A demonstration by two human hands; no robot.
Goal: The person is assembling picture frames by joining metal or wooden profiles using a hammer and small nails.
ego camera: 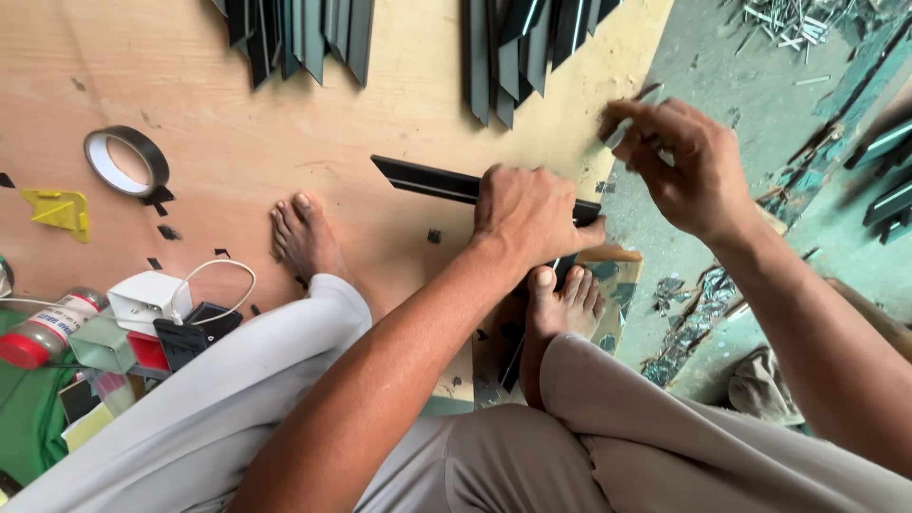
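Left hand [527, 211] is pressed palm-down over a long black strip [427, 180], fingers curled over its far edge; the strip is pinned flat on the plywood board [237, 114]. The strip runs from about 10 o'clock of the left hand toward 3 o'clock, its right end hidden under the hand and emerging just at the board's edge.

Right hand [679, 161] is held up at 2 o'clock of the left hand, fingers pinched on a small slim metallic piece [632, 119]; what it is exactly cannot be told. The two hands are close but apart.

Right foot [565, 304] is planted at 6 o'clock of the left hand, toes just below the strip. Left foot [304, 237] is set flat on the board at 9 o'clock, well apart from the strip.

Two bundles of dark strips [304, 33] are laid at 12 o'clock along the board's top edge. A roll of black tape [125, 160] is seen at 9 o'clock, far left, with a yellow plastic piece [57, 209] just below-left of it. A white charger with cable [147, 299] and a red-capped bottle [43, 332] are grouped at 8 o'clock. Cut scraps [689, 323] are scattered on the green floor at 4 o'clock.
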